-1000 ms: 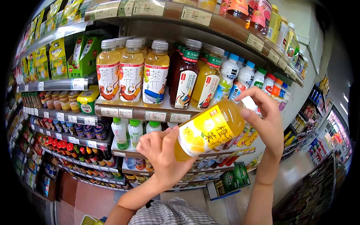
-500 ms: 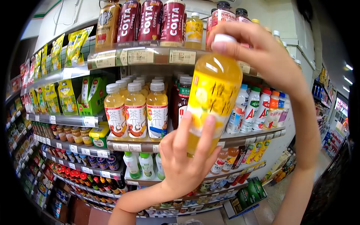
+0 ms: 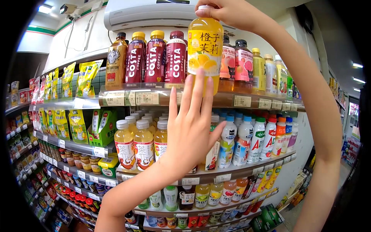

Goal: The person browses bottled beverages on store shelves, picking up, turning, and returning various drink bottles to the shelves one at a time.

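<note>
An upright bottle of yellow drink (image 3: pixel 205 50) with an orange-and-flower label is in front of the top shelf (image 3: pixel 166 96). My right hand (image 3: pixel 220 11) pinches its white cap from above. Below, my left hand (image 3: pixel 193 120) has its fingers spread and pointing up, with the fingertips against the lower front of the bottle. Dark red coffee bottles (image 3: pixel 176 58) stand just left of the bottle, and pink-labelled bottles (image 3: pixel 243 65) to its right. The bottle's base is partly hidden behind my left fingers, so I cannot tell whether it touches the shelf.
Tea bottles (image 3: pixel 143 149) and white milk-drink bottles (image 3: pixel 257 140) fill the shelf below. Yellow snack bags (image 3: pixel 88 79) hang at the left. An air conditioner (image 3: pixel 150 13) is mounted above the top shelf. Lower shelves hold more bottles and jars.
The bottle has risen from the middle shelf's height to the top shelf and turned from tilted to upright. My left fingers have straightened and spread. The view has tipped upward.
</note>
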A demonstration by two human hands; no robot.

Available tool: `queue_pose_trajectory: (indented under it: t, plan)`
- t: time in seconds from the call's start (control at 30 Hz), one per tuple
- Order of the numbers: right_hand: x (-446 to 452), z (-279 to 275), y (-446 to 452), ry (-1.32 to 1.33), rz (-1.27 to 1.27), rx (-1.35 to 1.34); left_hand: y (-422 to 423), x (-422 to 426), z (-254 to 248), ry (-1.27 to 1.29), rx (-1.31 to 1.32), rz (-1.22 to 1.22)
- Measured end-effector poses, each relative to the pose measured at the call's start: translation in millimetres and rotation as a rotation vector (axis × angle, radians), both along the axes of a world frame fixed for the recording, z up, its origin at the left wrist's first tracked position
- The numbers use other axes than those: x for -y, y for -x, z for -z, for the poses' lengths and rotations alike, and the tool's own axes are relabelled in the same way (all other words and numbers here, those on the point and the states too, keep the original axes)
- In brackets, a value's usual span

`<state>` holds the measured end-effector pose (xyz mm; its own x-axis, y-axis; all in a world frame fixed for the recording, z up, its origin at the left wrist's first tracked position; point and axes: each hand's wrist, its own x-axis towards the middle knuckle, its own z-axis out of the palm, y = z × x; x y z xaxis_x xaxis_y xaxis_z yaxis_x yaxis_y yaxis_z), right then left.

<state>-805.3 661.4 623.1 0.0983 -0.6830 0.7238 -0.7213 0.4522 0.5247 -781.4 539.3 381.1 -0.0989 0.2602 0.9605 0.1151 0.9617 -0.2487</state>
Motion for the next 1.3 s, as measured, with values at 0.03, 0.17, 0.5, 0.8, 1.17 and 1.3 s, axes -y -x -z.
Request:
queue_pose_trajectory:
  t: [0.03, 0.17, 0.5, 0.8, 1.17, 1.3]
  plan:
    - [2, -5, 4, 0.02, -0.001, 0.002, 6, 4, -7, 0.027, 0.015, -0.01]
    - [5, -21, 28, 0.064, 0.011, -0.123, 27, 12, -22, 0.03, 0.038, 0.054]
    - [20, -39, 85, 0.12, 0.022, -0.048, 60, 22, -31, 0.043, 0.031, -0.028]
    - [27, -38, 120, 0.122, 0.09, -0.043, 62, 29, -26, 0.061, 0.042, -0.054]
    - [41, -22, 128, 0.169, 0.178, 0.083, 65, 30, -21, 0.064, 0.058, -0.064]
    - [44, -22, 130, 0.174, 0.172, 0.119, 66, 32, -21, 0.064, 0.054, -0.068]
